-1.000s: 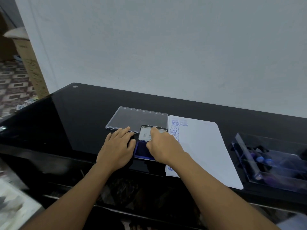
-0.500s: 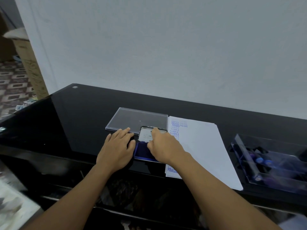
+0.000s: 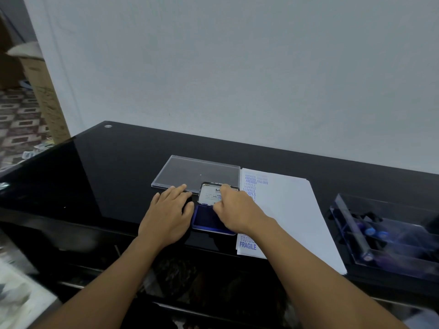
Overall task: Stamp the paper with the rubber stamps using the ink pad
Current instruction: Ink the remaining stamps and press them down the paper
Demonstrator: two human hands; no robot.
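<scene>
Left hand (image 3: pixel 169 216) lies flat on the worktop (image 3: pixel 107 176) just left of the open ink pad (image 3: pixel 206 219) while the right hand (image 3: pixel 234 210) curls over it, perhaps gripping a stamp, I cannot tell, so press squarely before crossing to the paper (image 3: pixel 289 210) at its right.

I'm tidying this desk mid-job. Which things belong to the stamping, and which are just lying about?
Job: ink pad, paper, stamp tray.
Lying about: clear lid, cardboard box.
</scene>
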